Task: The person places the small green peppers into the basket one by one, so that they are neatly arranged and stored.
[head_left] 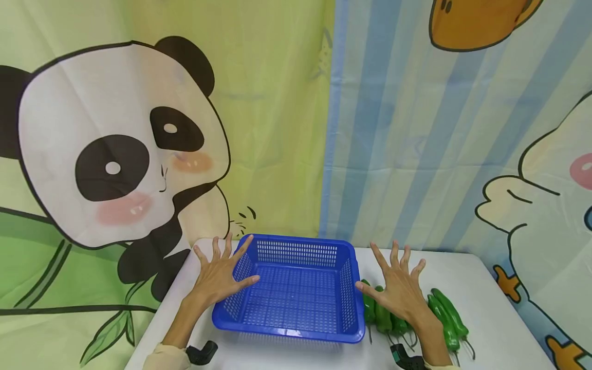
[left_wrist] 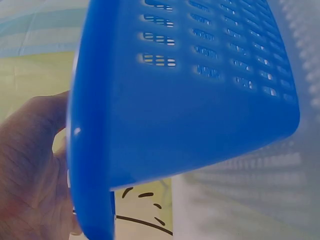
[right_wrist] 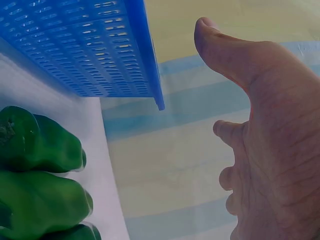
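A blue plastic basket (head_left: 293, 333) with slotted walls stands on the white table, and nothing lies inside it. My left hand (head_left: 217, 275) is spread at the basket's left rim, fingers straight; whether it touches the rim I cannot tell. In the left wrist view the basket's wall (left_wrist: 200, 120) hides part of that hand (left_wrist: 30, 165). My right hand (head_left: 400, 288) is spread near the right rim, above several green peppers (head_left: 383, 316). The right wrist view shows this hand (right_wrist: 280, 135) apart from the basket (right_wrist: 90, 50), holding nothing.
More green peppers (head_left: 448, 318) lie right of my right forearm on the white table (head_left: 499, 329). Close behind the table hangs a printed curtain (head_left: 277, 128) with a panda on it. Black wrist devices (head_left: 202, 353) sit at both wrists.
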`<state>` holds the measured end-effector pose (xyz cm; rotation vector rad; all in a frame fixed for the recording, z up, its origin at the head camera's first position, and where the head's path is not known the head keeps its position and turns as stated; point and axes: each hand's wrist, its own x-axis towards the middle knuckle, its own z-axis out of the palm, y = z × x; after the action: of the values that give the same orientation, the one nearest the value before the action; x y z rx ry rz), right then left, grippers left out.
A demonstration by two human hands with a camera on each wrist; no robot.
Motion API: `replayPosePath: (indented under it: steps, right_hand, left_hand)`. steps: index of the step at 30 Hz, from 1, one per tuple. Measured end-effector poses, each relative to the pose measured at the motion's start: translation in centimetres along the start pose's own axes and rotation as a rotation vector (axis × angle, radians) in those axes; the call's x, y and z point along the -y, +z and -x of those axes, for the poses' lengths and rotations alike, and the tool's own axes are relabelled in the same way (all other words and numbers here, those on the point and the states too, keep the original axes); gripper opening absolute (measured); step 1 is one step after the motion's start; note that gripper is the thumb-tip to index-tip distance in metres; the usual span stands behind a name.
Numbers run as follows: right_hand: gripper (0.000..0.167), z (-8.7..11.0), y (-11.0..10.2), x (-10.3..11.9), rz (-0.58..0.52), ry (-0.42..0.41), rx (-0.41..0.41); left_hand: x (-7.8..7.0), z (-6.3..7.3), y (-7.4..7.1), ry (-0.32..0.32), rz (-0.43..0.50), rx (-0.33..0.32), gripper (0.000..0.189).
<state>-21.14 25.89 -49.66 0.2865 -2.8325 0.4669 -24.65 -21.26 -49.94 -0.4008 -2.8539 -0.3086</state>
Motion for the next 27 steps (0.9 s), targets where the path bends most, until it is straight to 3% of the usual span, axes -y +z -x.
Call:
replayPosePath:
  steps: [6,11,16,19,22,27]
  right_hand:
    - [0.111,0.2,0.4,-0.2,-0.016,-0.009,-0.008]
    - [0.102,0.2,0.1,-0.1,-0.047,0.041,-0.016]
    - [0.073,0.5,-0.6,0.1,-0.026,0.135,-0.137]
    - [0.056,0.5,-0.8,0.1,-0.011,0.19,-0.192]
    - [0.05,0.5,-0.5,0.2,-0.043,0.229,-0.218]
    - [0.05,0.6,0.6,0.7,-0.123,0.263,-0.174]
  left_hand:
    - [-0.1,0.2,0.1,0.002,0.015,0.001,0.107]
    - [-0.1,0.0,0.1,-0.006,0.053,-0.006,0.103]
    - [0.0,-0.1,-0.1,-0.085,0.163,0.007,0.089]
    - [0.2,-0.1,-0.2,-0.152,0.207,-0.018,0.078]
    - [0.4,-0.1,-0.2,-0.198,0.214,-0.068,0.067]
    - [0.7,0.1,0.2,-0.222,0.213,-0.099,0.057]
